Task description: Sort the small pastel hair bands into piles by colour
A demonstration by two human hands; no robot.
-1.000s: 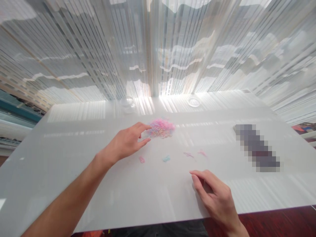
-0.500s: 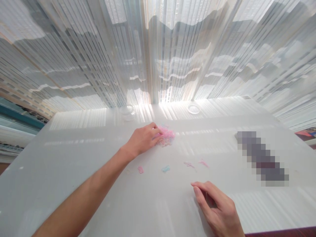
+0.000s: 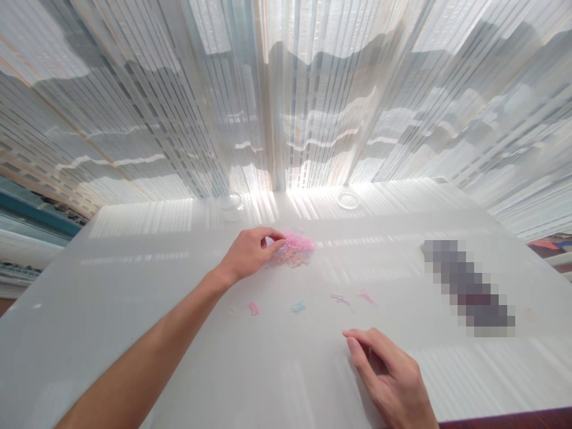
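Note:
A loose pile of thin pink, lilac and pale strands that look like small rubber bands (image 3: 297, 249) lies on the white table (image 3: 187, 369). My left hand (image 3: 254, 247) is at the pile's left edge, thumb and forefinger pinched together; what is between the tips is too small to make out. Nearer me lie separate little bunches in a row: a pink one (image 3: 254, 308), a light blue one (image 3: 299, 306), a mauve one (image 3: 341, 300) and another pink one (image 3: 366, 296). Below the row rests my right hand (image 3: 388, 372), fingers curled and thumb against forefinger, nothing visible in them.
Two clear round dishes or lids, one at left (image 3: 231, 202) and one at right (image 3: 348, 201), sit by the table's far edge. A pixelated dark oblong object (image 3: 469, 286) lies on the right. Sheer striped curtains (image 3: 277, 107) hang behind the table.
My left hand has drawn back slightly leftward from the pile, uncovering more of its left side, and its fingers now show a clearer pinch. The right hand keeps its pose.

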